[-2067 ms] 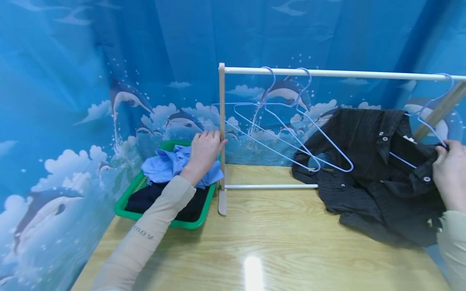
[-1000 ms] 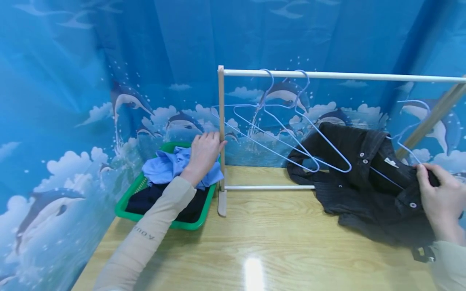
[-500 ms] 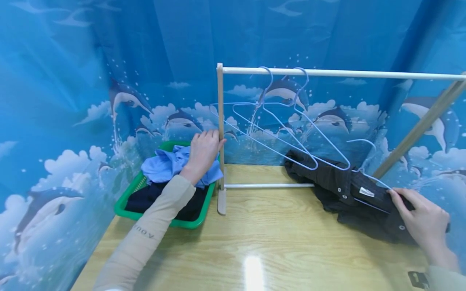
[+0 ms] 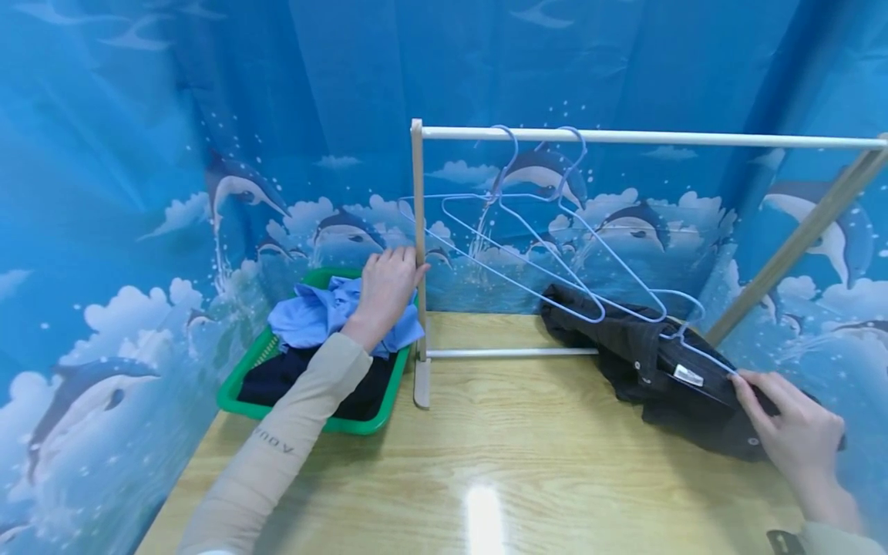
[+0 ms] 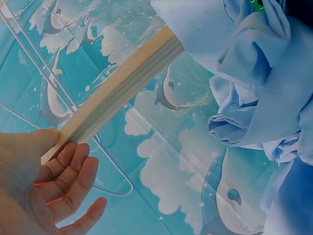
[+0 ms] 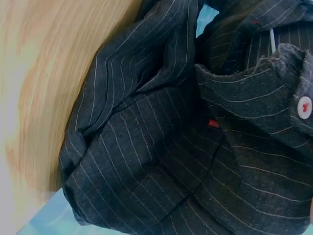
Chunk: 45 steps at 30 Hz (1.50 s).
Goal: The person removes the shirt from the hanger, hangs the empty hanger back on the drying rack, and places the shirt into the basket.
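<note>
My left hand (image 4: pixel 397 270) rests against the wooden upright post (image 4: pixel 418 231) of a small clothes rack. In the left wrist view the post (image 5: pixel 117 88) runs between the thumb and the loosely straight fingers (image 5: pixel 73 181). My right hand (image 4: pixel 756 391) grips the collar area of a dark pinstriped shirt (image 4: pixel 652 370), which lies crumpled on the table at the right. A pale blue wire hanger (image 4: pixel 683 324) sits in the shirt's neck, off the bar. The right wrist view is filled with the shirt's striped cloth (image 6: pixel 161 156).
Two empty pale blue hangers (image 4: pixel 548 231) hang from the white top bar (image 4: pixel 624 139). A green basket (image 4: pixel 239 381) at the left holds a light blue garment (image 4: pixel 312 316) and dark clothes. A blue dolphin curtain surrounds the wooden table (image 4: pixel 499 462).
My right hand has brought the dark shirt and its hanger down from the bar's right end onto the table. My left hand has stayed on the post.
</note>
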### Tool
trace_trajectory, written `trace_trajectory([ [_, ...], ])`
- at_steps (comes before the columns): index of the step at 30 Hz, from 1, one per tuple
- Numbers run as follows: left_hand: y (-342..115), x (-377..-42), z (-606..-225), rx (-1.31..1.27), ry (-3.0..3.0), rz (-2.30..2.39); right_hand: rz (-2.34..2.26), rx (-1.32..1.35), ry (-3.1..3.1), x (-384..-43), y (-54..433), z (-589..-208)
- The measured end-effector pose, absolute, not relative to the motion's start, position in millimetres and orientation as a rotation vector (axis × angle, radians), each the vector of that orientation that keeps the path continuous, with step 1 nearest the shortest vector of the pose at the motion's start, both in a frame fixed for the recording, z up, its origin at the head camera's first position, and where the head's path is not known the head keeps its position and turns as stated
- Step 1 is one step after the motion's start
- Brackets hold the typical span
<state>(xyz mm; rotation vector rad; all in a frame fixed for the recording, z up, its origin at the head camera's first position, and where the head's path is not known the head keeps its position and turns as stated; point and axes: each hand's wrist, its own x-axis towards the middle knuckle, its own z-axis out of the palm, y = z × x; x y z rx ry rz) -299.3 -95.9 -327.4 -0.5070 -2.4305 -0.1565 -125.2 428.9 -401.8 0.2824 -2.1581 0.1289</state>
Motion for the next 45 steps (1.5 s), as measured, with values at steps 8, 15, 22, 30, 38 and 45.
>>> trace_trajectory([
  [8,-95.4,-297.7,-327.2,-0.499,-2.430,-0.135,0.207,0.368,-2.007,-125.9,413.9,-407.3],
  [15,-95.2,-297.7,-327.0,-0.493,-2.434,-0.137,0.285,0.426,-1.859,-128.7,390.4,-402.2],
  [22,-95.7,-297.5,-326.2,-0.488,-2.434,-0.139,0.421,0.486,-1.722,-132.7,360.4,-393.5],
  [30,-95.6,-298.2,-328.2,-0.480,-2.442,-0.132,0.595,0.512,-1.711,-133.2,334.0,-388.9],
  [38,-96.4,-297.5,-327.5,-0.469,-2.439,-0.120,0.665,0.587,-1.698,-150.0,320.2,-393.6],
  [45,-96.4,-283.8,-328.4,-0.495,-2.475,-0.151,0.687,0.610,-1.708,-156.1,303.4,-391.2],
])
